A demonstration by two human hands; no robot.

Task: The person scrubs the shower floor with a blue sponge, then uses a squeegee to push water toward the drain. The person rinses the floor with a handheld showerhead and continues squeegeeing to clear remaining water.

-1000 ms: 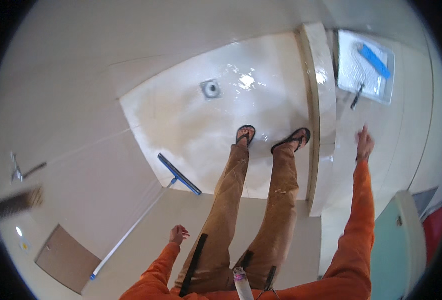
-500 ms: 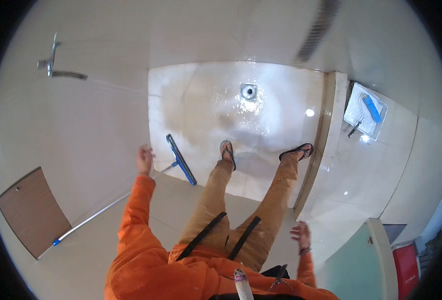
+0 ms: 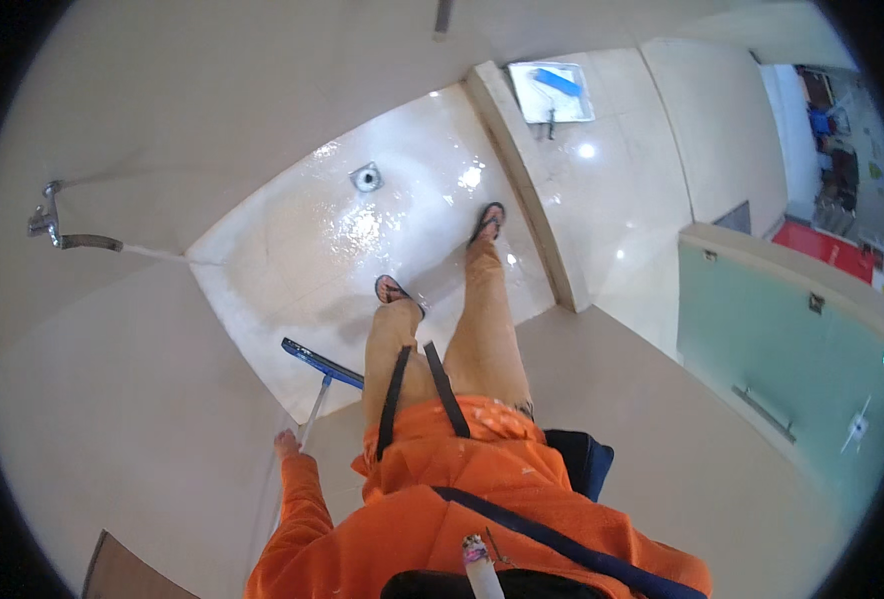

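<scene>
My left hand (image 3: 287,442) is low against the left wall, beside the pole of a blue floor squeegee (image 3: 312,361). The thin pole (image 3: 314,414) runs down past the hand and behind my orange sleeve. My fingers look bunched, but whether they grip the pole or only rest beside it cannot be told. The squeegee's long blade lies on the wet tiles, its right end behind my left leg. My right hand is out of view. A white cigarette (image 3: 482,569) with a burnt tip sticks up at the lower edge.
Wet floor with a round drain (image 3: 366,178) is ahead of my sandalled feet. A raised curb (image 3: 527,185) borders it on the right. Beyond lies a white tray (image 3: 532,105) with a blue paint roller (image 3: 558,82). A wall tap (image 3: 47,215) is at left, a frosted glass door (image 3: 762,349) at right.
My view has turned to the right, showing more of the glass door. My left hand has come down beside the squeegee pole. My right hand has left the view.
</scene>
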